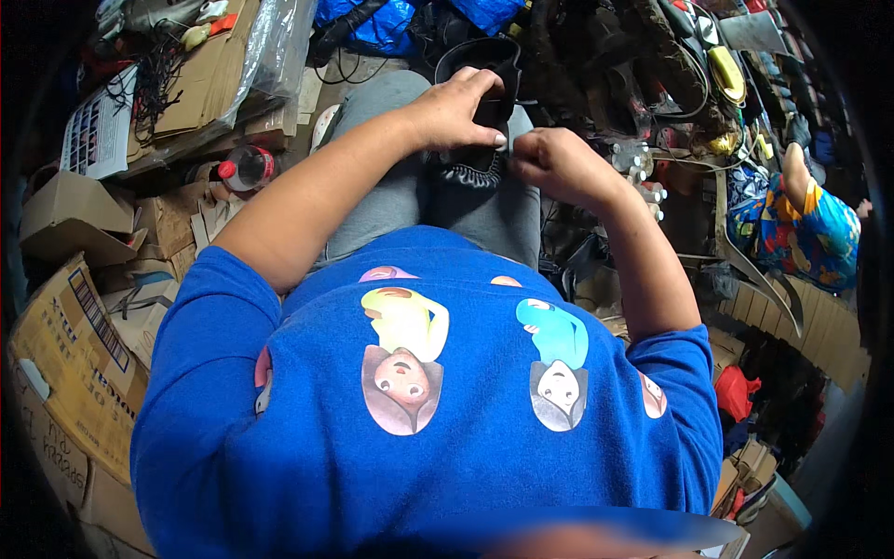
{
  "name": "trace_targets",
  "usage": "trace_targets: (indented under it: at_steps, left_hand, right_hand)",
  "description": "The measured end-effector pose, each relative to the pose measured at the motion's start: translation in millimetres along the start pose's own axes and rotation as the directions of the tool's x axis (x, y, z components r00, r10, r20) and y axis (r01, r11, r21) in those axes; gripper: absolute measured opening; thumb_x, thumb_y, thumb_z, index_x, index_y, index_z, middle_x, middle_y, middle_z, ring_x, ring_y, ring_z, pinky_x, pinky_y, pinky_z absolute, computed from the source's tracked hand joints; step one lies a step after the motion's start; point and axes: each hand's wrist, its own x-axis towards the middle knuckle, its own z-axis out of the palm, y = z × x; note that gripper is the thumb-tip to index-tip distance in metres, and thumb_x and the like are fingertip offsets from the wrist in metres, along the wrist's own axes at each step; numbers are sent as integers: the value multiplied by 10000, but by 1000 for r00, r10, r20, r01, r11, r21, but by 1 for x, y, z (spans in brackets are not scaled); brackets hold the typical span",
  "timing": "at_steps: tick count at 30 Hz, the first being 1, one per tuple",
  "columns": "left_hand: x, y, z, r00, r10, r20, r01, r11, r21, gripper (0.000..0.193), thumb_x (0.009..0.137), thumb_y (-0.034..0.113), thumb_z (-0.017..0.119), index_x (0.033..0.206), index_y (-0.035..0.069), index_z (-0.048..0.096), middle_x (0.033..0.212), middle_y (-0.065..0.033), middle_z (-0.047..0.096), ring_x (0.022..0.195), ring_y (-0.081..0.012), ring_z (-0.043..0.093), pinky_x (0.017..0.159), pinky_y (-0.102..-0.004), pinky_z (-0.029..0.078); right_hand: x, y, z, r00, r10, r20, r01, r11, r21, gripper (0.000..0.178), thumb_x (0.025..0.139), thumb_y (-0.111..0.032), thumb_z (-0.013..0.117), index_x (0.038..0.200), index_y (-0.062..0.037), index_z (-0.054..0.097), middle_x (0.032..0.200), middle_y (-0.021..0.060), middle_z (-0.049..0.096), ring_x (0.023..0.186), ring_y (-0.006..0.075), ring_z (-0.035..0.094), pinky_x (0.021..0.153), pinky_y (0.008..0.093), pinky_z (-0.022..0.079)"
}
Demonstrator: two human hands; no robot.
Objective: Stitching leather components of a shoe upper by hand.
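A black leather-like piece (477, 56) lies over my knees, with a rounded open end at the far side and a gathered, ruffled edge toward me. What it is exactly, I cannot make out. My left hand (454, 114) grips it from the left, fingers over its top and thumb stretched toward the right. Close beside that thumb, my right hand (563, 168) is closed in a pinch at the piece's right edge. Whatever the right fingers hold is hidden by the hand. My legs in grey trousers (372, 200) support the piece.
A plastic bottle with a red cap (250, 169) and cardboard boxes (79, 219) crowd the left. Several small clear bottles (633, 158) stand just right of my right hand. Further right are a curved blade-like strip (759, 279) and another person in bright patterned clothes (801, 228).
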Motion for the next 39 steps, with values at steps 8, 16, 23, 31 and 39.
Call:
trace_targets:
  at_steps: [8,16,23,31,39]
  left_hand:
    - [8,-5,2,999,25,38,-24,999,-25,689,662,365,760,1203,73,448,1212,-169,444,1155,-343,457,964,-388,397]
    - [27,-21,-15,970,94,224,-52,980,-190,633,693,298,761,1177,13,469,1092,-160,548,1115,-280,510,985,-347,380]
    - [35,5,-31,929,99,356,-82,995,-61,207,712,173,723,816,10,649,905,-102,582,887,-199,579,777,-311,460]
    - [34,-7,-29,904,136,405,-26,964,-266,192,730,127,694,892,26,675,899,-79,616,883,-185,594,801,-300,464]
    - [37,-4,-31,894,163,417,-74,972,-222,207,719,127,700,918,71,693,910,-57,569,926,-202,557,853,-302,438]
  right_hand:
    - [-33,1,15,992,97,-79,-75,969,237,251,817,-137,586,709,25,427,643,85,386,631,156,401,578,323,360]
    - [-59,-10,-5,933,180,-311,-29,901,432,66,814,-76,621,805,-18,591,705,28,470,655,123,459,612,266,390]
    - [-33,-3,14,949,106,-298,-52,982,184,293,774,-19,623,1038,-137,679,777,70,512,666,163,549,618,285,466]
    - [-25,0,10,953,95,-286,-91,996,25,295,728,-32,636,1005,-120,688,775,100,540,695,236,589,647,334,483]
    - [-16,-15,8,948,-38,-316,-67,947,-314,234,718,-70,625,937,-100,700,769,122,585,735,301,603,680,361,496]
